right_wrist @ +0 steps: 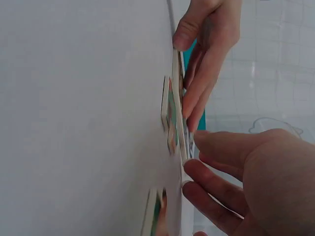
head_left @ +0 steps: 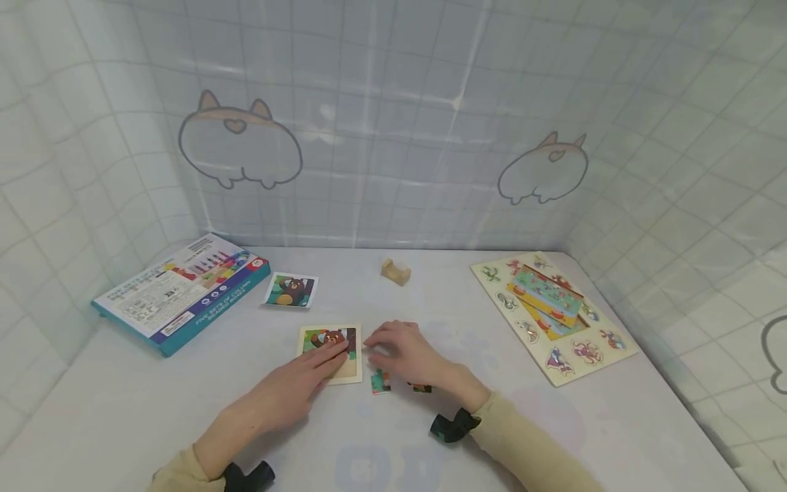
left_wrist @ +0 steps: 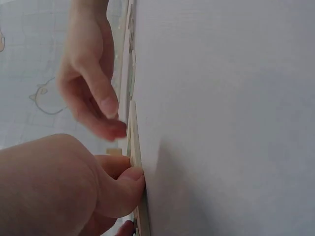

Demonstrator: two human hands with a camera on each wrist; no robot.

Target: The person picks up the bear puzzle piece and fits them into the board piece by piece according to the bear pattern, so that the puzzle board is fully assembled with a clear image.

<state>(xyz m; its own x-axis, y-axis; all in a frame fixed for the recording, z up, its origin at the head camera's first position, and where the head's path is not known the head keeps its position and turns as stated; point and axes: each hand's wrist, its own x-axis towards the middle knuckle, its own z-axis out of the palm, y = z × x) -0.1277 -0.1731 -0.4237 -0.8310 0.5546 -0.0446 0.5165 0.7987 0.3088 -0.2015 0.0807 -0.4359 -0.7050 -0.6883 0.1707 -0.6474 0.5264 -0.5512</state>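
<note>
A small wooden puzzle board (head_left: 351, 372) with a brown bear picture lies on the table. My left hand (head_left: 289, 386) lies over it with fingers across the picture; in the left wrist view its thumb (left_wrist: 132, 174) holds the board's near edge. Close by the board's right edge is my right hand (head_left: 408, 352), its fingers loosely bent, with nothing seen between them. Beneath and beside that hand lie loose puzzle pieces (head_left: 380, 381), partly hidden by it. Behind the board is a card (head_left: 292, 290) with a similar bear picture.
A teal-edged box (head_left: 184, 287) is at the left. A small wooden block (head_left: 395, 272) with a curved notch sits at the back. On the right, a wooden animal puzzle board (head_left: 559, 372) carries colourful cards (head_left: 547, 297). Tile-patterned walls enclose the table.
</note>
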